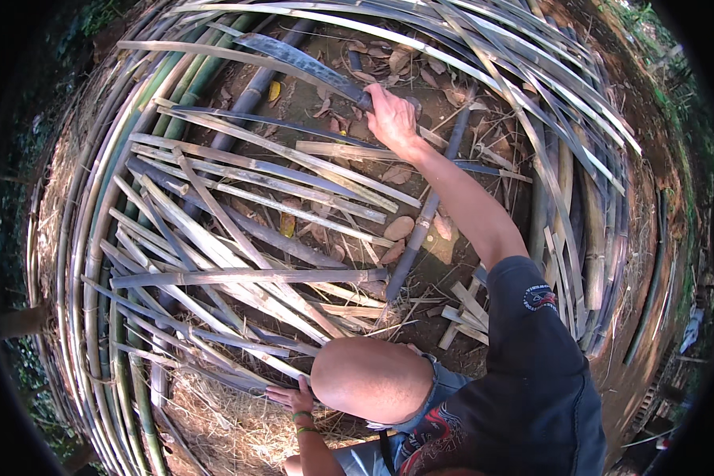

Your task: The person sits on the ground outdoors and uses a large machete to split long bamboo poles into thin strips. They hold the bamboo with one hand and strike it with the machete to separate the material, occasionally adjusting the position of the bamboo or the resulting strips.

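Gripping the machete (pixel 301 63) by its handle, my right hand (pixel 393 119) was closed well forward of me, the blade pointing off to the left; its height above the split bamboo strips (pixel 194 238) I couldn't tell. The stretched arm, I judged, put that edge clear of my bent knee (pixel 365 377). My left hand (pixel 293 399) lay low beside it, fingers extended at the strips' near ends, perhaps for steadying; whether it pinched one, I couldn't tell. A flat greyish piece (pixel 246 277) lay across the heap, its right end near a dark pole (pixel 423 226) among dry leaves (pixel 399 228). Long poles (pixel 92 317) lined the left, probably laid side by side for tidiness. My dark sleeve (pixel 516 293) carried an emblem (pixel 540 297) with small lettering; the machete showed no readable label.
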A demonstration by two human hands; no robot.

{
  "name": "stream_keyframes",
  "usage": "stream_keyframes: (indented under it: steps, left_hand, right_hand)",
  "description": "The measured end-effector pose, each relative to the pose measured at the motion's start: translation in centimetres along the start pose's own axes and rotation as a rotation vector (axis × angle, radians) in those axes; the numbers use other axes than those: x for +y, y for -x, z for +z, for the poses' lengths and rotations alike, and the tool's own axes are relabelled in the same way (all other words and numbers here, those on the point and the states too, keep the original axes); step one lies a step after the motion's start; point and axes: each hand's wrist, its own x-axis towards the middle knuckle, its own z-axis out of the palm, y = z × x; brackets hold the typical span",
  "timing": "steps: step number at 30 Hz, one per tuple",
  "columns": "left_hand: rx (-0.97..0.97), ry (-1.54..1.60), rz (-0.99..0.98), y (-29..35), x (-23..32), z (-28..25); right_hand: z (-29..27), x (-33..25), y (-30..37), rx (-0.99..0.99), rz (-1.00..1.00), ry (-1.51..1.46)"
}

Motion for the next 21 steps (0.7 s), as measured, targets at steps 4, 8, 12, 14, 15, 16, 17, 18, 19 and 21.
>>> stream_keyframes:
  steps: [4,8,12,14,15,16,17,18,19,21]
  left_hand:
    - [0.093,0.065,0.072,-3.3,-3.4,2.8]
    - [0.103,0.052,0.109,-2.7,-1.6,2.4]
    - [0.157,0.028,0.115,-4.8,-2.6,3.9]
    - [0.099,0.000,0.089,-3.4,-1.2,3.1]
    - [0.036,0.039,0.088,-2.0,-0.2,1.8]
    - [0.035,0.003,0.072,-1.8,0.0,1.9]
    - [0.039,-0.026,0.044,-2.8,-0.4,1.9]
    - [0.044,-0.050,0.012,-3.8,-0.8,1.8]
    - [0.064,-0.046,0.058,-4.0,-0.7,2.0]
    - [0.056,-0.047,0.037,-3.1,0.1,0.9]
  right_hand:
    - [-10.7,-0.6,7.0,-0.101,0.100,-0.016]
    - [-22.9,0.8,18.1,-0.239,0.323,0.075]
    - [-35.0,0.9,31.0,-0.359,0.502,0.226]
    - [-40.6,0.4,38.3,-0.373,0.561,0.321]
    - [-43.1,0.1,41.9,-0.379,0.610,0.374]
    - [-45.8,-0.7,45.1,-0.420,0.668,0.431]
    - [-48.2,-1.4,48.0,-0.464,0.714,0.482]
    - [-51.1,-1.9,50.8,-0.529,0.763,0.551]
    - [-54.7,-2.8,54.4,-0.591,0.821,0.628]
    - [-57.9,-2.7,58.5,-0.567,0.799,0.725]
